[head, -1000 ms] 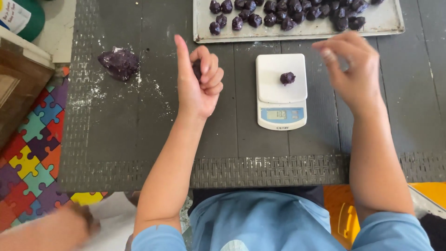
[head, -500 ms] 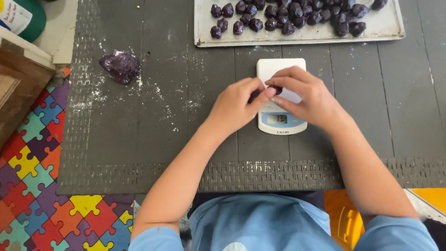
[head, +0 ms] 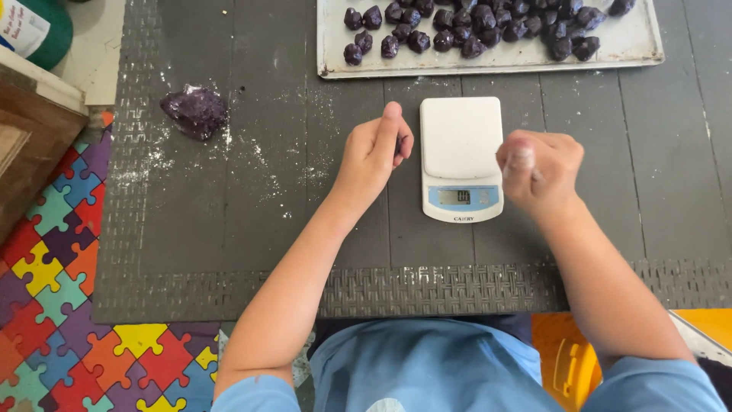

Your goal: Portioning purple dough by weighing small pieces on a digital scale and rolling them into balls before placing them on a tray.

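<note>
My left hand (head: 372, 152) is curled just left of a white kitchen scale (head: 460, 145), and a small dark purple dough piece (head: 398, 144) shows between its fingers. The scale's platform is bare. On the other side of the scale, my right hand (head: 538, 171) is a loose, slightly blurred fist; I see nothing in it. A metal tray (head: 488, 67) lies beyond the scale and holds several dark purple dough balls (head: 473, 30). A larger purple dough lump (head: 196, 111) rests on the dark mat (head: 229, 229) at the far left, amid flour dust.
A green container (head: 38, 27) and a wooden box (head: 30, 137) stand at the left edge. Colourful puzzle floor tiles (head: 53, 305) lie left of the mat. A yellow object (head: 564, 358) sits by my lap.
The small dough piece has left the scale. Both hands were together over the scale and have since drawn apart, left hand to its left, right hand to its right.
</note>
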